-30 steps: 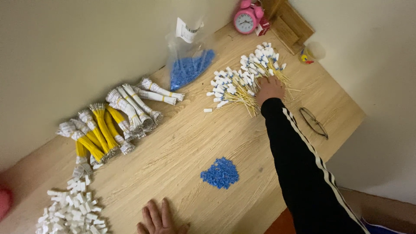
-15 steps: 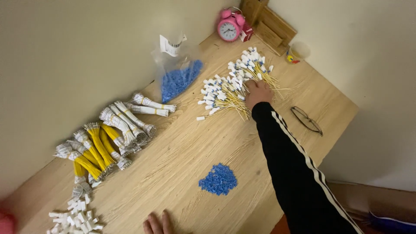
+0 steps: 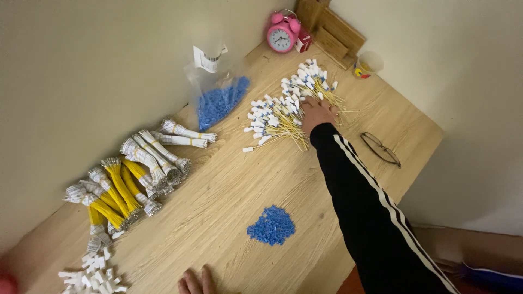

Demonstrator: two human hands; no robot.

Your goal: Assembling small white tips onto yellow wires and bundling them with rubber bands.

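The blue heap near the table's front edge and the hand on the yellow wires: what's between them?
Only bare wooden table lies between the blue heap and the right hand, in the head view.

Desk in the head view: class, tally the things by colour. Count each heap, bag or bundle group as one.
Blue: 2, loose heap, bagged pieces
Pink: 1, alarm clock
Yellow: 2, wire bundles, connector wires under right hand
Total: 5

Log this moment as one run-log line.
right hand: on loose yellow wires | left hand: flat on table | blue pieces pile: untouched
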